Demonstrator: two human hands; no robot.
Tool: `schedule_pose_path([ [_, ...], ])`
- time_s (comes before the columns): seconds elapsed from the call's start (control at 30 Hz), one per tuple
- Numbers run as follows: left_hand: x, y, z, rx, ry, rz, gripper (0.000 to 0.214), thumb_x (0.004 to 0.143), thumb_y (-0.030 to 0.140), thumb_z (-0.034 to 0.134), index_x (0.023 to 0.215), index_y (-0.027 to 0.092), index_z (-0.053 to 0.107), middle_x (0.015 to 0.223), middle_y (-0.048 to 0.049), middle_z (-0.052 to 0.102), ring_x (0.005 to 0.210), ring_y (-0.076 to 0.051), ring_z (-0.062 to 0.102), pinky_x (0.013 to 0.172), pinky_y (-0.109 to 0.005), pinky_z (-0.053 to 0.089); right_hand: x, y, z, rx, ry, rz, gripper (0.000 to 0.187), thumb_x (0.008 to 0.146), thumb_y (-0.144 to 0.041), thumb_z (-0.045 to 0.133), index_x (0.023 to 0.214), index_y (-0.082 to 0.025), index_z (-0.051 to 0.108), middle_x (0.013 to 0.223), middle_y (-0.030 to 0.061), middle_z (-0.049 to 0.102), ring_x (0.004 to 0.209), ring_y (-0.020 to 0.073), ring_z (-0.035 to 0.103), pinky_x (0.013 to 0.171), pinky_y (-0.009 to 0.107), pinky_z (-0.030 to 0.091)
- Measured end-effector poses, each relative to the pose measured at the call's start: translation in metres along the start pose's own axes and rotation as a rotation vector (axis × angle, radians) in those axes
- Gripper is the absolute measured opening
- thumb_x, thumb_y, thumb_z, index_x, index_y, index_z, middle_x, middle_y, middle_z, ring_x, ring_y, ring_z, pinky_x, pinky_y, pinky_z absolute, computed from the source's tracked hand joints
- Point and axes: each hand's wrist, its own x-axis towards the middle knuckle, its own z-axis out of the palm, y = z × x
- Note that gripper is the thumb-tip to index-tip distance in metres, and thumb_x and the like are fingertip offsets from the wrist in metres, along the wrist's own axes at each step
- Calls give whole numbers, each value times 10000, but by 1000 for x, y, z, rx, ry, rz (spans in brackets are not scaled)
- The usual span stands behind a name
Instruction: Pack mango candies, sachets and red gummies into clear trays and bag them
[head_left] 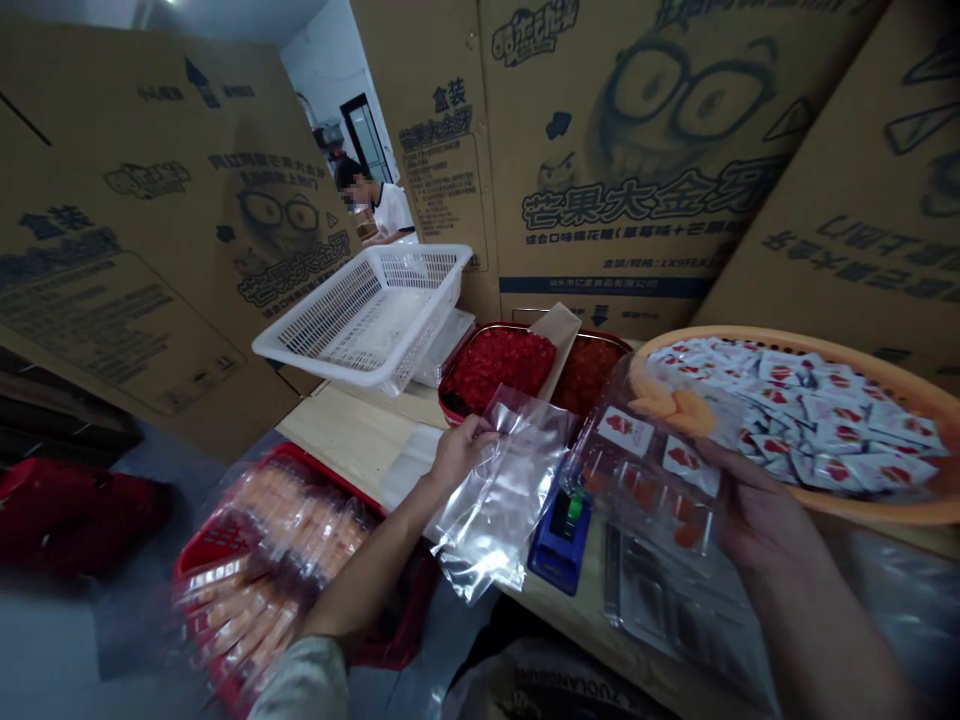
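My left hand (pixel 459 450) is closed on the upper edge of a clear plastic bag (pixel 495 515), which hangs in front of me. In my right hand (pixel 765 515) is a clear plastic tray (pixel 596 470), tilted and gripped at its right side. White sachets (pixel 628 430) with red print and orange pieces (pixel 684 408) show in or through the tray. Between the bag and the tray, a blue tape dispenser (pixel 559 540) with a green part lies on the bench. More clear trays (pixel 652 585) lie below my right hand.
An orange basket (pixel 750 335) of sachets stands at the right. Behind the bag are red containers of red pieces (pixel 506 362) and a white basket (pixel 337 370). A red crate (pixel 409 645) of packed orange goods is lower left. Large cartons (pixel 555 290) stand behind; a person (pixel 394 210) is beyond.
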Motion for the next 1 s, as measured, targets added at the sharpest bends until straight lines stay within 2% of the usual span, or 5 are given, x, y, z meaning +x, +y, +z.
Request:
schedule_pose_path([
  [0.37, 14, 11, 11, 50, 326, 230, 314, 895, 349, 460, 1096, 209, 657, 1011, -98, 586, 1006, -207, 503, 939, -366, 378, 7, -5, 1, 96, 30, -92, 337, 744, -5, 433, 879, -145, 708, 738, 40, 724, 558, 163, 679, 574, 249, 586],
  [0.5, 50, 24, 0, -165, 244, 86, 257, 856, 379, 522, 929, 185, 674, 893, -71, 638, 925, -192, 573, 899, -345, 423, 5, -7, 2, 114, 12, -125, 358, 742, 11, 430, 905, -159, 700, 780, 32, 728, 640, 170, 696, 591, 276, 591],
  [0.63, 71, 45, -9, -289, 118, -1, 430, 850, 532, 446, 827, 143, 627, 696, -54, 652, 624, -161, 628, 622, -298, 504, 5, -15, 5, 143, 8, -148, 351, 740, 10, 414, 899, -137, 690, 771, 44, 726, 600, 183, 689, 553, 310, 595],
  [0.8, 57, 81, -22, -635, -43, -99, 459, 741, 589, 581, 794, 133, 600, 690, -51, 677, 589, -143, 654, 558, -243, 510, 4, -34, 16, 193, 21, -199, 337, 748, 6, 394, 878, -118, 680, 723, 68, 717, 598, 194, 689, 535, 312, 597],
  [1.0, 30, 119, -47, -700, -181, -210, 429, 489, 378, 849, 693, 130, 565, 613, -7, 673, 561, -139, 652, 527, -221, 507, -4, -60, 42, 244, -54, -290, 326, 789, -11, 390, 906, -115, 676, 722, 67, 709, 597, 160, 682, 570, 243, 596],
])
